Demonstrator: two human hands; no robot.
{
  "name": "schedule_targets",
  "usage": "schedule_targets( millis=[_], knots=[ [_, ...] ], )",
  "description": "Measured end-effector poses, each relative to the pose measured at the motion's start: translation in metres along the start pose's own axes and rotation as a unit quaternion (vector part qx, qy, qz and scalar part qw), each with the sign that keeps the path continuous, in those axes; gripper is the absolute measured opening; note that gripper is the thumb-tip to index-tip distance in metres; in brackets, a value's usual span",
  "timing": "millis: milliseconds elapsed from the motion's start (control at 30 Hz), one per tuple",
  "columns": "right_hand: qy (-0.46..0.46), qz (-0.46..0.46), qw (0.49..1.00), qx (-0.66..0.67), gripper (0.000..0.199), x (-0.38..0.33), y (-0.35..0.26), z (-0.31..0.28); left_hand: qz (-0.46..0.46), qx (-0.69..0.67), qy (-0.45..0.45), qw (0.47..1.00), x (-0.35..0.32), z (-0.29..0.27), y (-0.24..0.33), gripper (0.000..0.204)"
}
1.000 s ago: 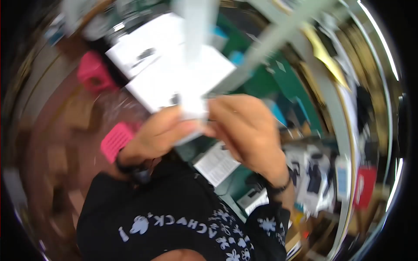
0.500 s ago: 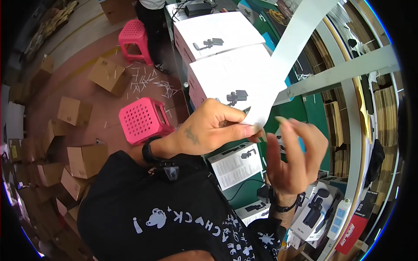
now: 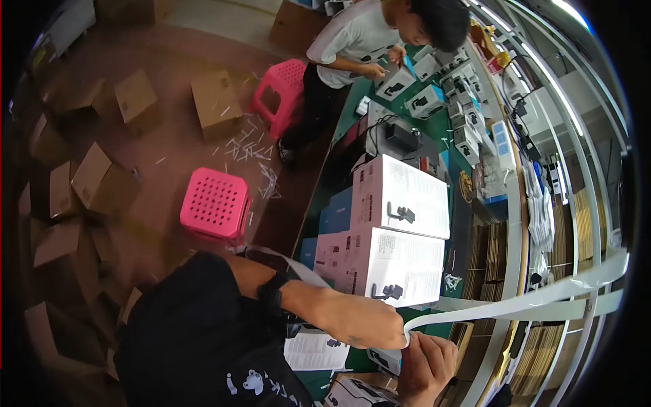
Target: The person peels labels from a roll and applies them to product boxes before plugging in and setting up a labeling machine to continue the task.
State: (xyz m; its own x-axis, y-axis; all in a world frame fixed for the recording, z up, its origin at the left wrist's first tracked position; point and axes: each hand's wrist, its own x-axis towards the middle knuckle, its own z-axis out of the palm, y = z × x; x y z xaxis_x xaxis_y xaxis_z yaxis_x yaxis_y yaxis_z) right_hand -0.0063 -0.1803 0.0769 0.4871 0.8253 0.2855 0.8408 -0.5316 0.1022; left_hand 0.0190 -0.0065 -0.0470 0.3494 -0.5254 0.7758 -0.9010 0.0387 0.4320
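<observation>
White strip (image 3: 502, 310) has its near, bent end at the two hands, and its long axis runs out from there to the person's right. The left hand (image 3: 369, 327) is a loose fist at that bend, its fingertips hidden; the right hand (image 3: 428, 363) lies just below, fingers curled in toward the same end. Whether either pinches it cannot be told. White boxes (image 3: 410, 261) stand just beyond the left hand.

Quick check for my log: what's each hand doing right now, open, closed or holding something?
Left hand: beside the white strip, grip turned away; open or closed cannot be told.
Right hand: closed, pinching the white strip.
</observation>
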Motion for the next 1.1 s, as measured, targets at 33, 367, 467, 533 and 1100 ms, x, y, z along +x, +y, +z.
schedule_targets(
  millis=[33,367,467,533,1100],
  knots=[
    [-0.018,-0.01,1.0,0.005,0.031,0.004,0.001,-0.002,-0.005,-0.005,0.007,1.0,0.001,0.0,-0.001,0.007],
    [0.007,0.012,1.0,-0.007,0.012,0.011,-0.002,0.008,-0.028,-0.012,-0.006,1.0,-0.003,0.001,-0.007,0.01],
    [0.091,0.095,0.991,0.009,0.016,-0.018,-0.001,0.013,-0.055,-0.104,0.032,0.993,-0.003,0.001,-0.007,0.011],
    [0.172,0.135,0.975,0.027,0.019,-0.046,0.007,0.017,-0.069,-0.118,0.03,0.99,-0.002,0.003,-0.01,0.01],
    [0.216,0.123,0.966,0.068,0.033,-0.034,0.009,0.039,-0.337,-0.368,-0.055,0.865,0.019,-0.014,0.008,0.022]
  ],
)
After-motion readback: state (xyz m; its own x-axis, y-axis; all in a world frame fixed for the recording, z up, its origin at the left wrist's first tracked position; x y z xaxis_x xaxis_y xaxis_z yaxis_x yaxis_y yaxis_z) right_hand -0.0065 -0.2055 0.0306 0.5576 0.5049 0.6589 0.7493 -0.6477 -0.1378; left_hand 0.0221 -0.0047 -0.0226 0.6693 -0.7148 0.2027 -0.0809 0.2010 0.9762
